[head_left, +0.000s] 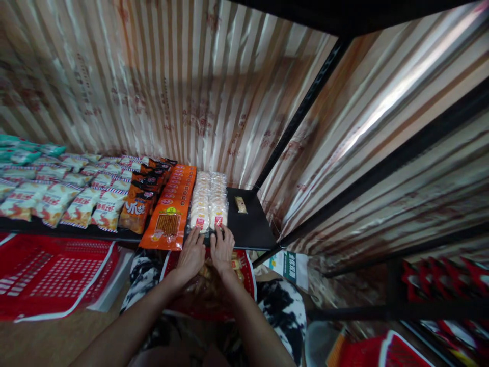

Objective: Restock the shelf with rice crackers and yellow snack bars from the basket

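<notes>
Two rows of clear-wrapped round white rice crackers (209,200) run front to back on the black shelf (254,230). My left hand (192,253) has its fingers stretched out against the front end of the left row. Beside it, my right hand (222,248) touches the front of the right row with extended fingers. Neither hand is closed around a pack. An orange snack bag (173,204) lies just left of the crackers. To their right sits one small wrapped snack (241,205). Under my hands, a red basket (250,270) between my knees holds several wrapped snacks.
Several white-and-orange snack bags (78,201) and brown-orange bags (135,206) fill the shelf's left side. A black shelf post (301,114) rises at the right corner. Another red basket (57,275) is at lower left. Striped sheeting (183,86) hangs behind.
</notes>
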`<action>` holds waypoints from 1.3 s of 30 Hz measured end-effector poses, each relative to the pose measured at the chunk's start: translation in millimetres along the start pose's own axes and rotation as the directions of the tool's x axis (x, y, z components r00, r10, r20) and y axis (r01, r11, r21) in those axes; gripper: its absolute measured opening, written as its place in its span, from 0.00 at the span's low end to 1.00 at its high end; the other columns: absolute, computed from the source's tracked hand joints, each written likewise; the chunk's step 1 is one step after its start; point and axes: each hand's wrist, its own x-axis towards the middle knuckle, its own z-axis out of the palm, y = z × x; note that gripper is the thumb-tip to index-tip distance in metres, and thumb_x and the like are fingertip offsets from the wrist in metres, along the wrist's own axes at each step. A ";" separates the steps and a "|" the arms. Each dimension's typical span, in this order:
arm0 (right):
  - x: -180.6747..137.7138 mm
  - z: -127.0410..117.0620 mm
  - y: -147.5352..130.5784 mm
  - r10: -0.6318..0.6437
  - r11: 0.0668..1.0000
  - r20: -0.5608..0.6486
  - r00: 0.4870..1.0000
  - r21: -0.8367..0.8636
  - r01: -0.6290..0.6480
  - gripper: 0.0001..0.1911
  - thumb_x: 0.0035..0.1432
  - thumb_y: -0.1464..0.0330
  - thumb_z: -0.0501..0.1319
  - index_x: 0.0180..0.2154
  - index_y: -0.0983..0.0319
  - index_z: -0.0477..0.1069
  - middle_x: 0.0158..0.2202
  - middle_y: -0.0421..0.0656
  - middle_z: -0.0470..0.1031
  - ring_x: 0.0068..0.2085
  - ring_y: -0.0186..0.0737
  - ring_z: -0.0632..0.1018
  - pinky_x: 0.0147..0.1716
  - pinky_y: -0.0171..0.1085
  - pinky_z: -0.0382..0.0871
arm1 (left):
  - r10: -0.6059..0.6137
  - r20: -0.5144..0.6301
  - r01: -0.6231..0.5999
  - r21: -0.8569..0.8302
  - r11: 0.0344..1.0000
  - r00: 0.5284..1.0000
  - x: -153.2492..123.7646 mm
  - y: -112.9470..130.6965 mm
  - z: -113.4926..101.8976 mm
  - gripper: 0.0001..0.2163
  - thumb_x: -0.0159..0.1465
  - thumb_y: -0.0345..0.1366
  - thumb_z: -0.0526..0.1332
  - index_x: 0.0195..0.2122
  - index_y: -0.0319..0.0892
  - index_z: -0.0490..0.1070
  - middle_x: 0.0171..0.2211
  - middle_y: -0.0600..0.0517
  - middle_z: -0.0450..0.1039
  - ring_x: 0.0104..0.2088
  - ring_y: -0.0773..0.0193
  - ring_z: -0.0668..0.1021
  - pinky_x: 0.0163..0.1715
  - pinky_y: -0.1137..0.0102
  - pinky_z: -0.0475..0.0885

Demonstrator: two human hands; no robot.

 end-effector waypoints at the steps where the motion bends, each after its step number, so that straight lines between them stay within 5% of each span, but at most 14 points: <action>1: 1.0 -0.7 -1.0 0.002 1.000 0.003 1.000 -0.013 -0.002 0.22 0.64 0.64 0.45 0.55 0.60 0.64 0.56 0.50 0.63 0.56 0.45 0.61 0.52 0.48 0.58 | 0.001 -0.003 -0.001 -0.003 1.000 1.000 1.3 -1.2 2.0 0.18 0.62 0.30 0.47 0.50 0.31 0.67 0.59 0.36 0.61 0.63 0.52 0.58 0.59 0.55 0.62; 12: 3.6 0.2 -2.6 0.002 0.996 0.033 0.999 -0.091 0.001 0.22 0.63 0.65 0.46 0.57 0.59 0.63 0.58 0.49 0.62 0.57 0.46 0.60 0.52 0.48 0.57 | 0.029 -0.045 -0.029 0.004 1.000 0.999 0.5 -5.7 7.9 0.17 0.61 0.28 0.48 0.49 0.32 0.68 0.60 0.39 0.59 0.64 0.54 0.54 0.60 0.56 0.60; 21: 3.8 -6.0 2.8 -0.006 0.999 0.046 0.999 0.049 0.004 0.22 0.63 0.65 0.46 0.54 0.63 0.66 0.62 0.49 0.55 0.61 0.44 0.54 0.57 0.46 0.53 | 0.041 0.011 -0.040 -0.062 0.997 0.999 -4.0 -7.7 -1.3 0.19 0.62 0.28 0.47 0.53 0.32 0.65 0.62 0.40 0.55 0.66 0.54 0.49 0.62 0.53 0.56; 30: -38.7 -9.5 -6.5 -0.072 0.946 -0.004 0.997 0.315 0.070 0.20 0.61 0.70 0.45 0.49 0.66 0.68 0.51 0.50 0.68 0.54 0.41 0.65 0.54 0.44 0.59 | 0.160 0.091 -0.149 -0.121 0.981 0.983 -58.9 -13.4 8.2 0.17 0.59 0.27 0.50 0.48 0.35 0.69 0.57 0.41 0.63 0.61 0.56 0.61 0.60 0.59 0.61; 35: -85.6 15.8 -4.9 -0.055 0.941 0.229 0.972 0.337 -0.026 0.20 0.59 0.73 0.45 0.46 0.66 0.70 0.44 0.49 0.72 0.48 0.39 0.70 0.51 0.39 0.63 | -0.020 0.312 0.041 -0.061 0.997 0.950 -88.2 -30.3 38.7 0.15 0.60 0.30 0.53 0.46 0.37 0.70 0.53 0.40 0.67 0.55 0.56 0.69 0.54 0.62 0.67; 39: -116.1 39.2 5.7 0.018 0.964 0.526 0.850 0.217 -0.155 0.19 0.59 0.75 0.46 0.45 0.65 0.72 0.42 0.48 0.76 0.45 0.38 0.74 0.48 0.37 0.65 | -0.157 0.485 0.167 0.023 0.986 0.860 -98.8 -42.7 55.8 0.16 0.60 0.33 0.56 0.48 0.35 0.68 0.56 0.37 0.64 0.54 0.55 0.70 0.53 0.63 0.67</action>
